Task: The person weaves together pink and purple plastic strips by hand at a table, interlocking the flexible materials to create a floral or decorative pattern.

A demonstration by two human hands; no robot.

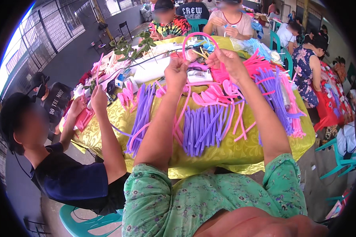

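Head view shows us both hands raised over the counter (pixel 233 152), each pinching one end of a pink chenille stem (pixel 197 36) bent into an arch. Our left hand (pixel 176 73) has its grip clamped on the stem's left end, fingers curled tight around it; our right hand (pixel 227 61) closes its grip on the right end, thumb and forefinger pressed together there. The arch rises between the hands, above the far half of the counter. Where exactly the stem ends sit inside the fingers we cannot make out, since the knuckles cover them.

Below the hands, on the yellow patterned cloth (pixel 106 126), lie purple stems (pixel 203 128) in a loose bundle, a second purple bunch (pixel 142 112) to the left, and folded pink loops (pixel 213 94) between them. More pink and purple stems (pixel 279 94) pile up on the right, partly hidden behind our right forearm. Small white things (pixel 154 67) beyond the hands are too blurred and cluttered to tell apart. A green stemmed sprig (pixel 132 45) lies at the far left of the counter.

At left a seated person in a dark shirt (pixel 69 179) holds something pink (pixel 83 118) at the counter's edge; its shape is unclear. Other people sit across the counter, cut off by the picture's upper rim. Our green flowered sleeves (pixel 158 201) fill the lower edge.
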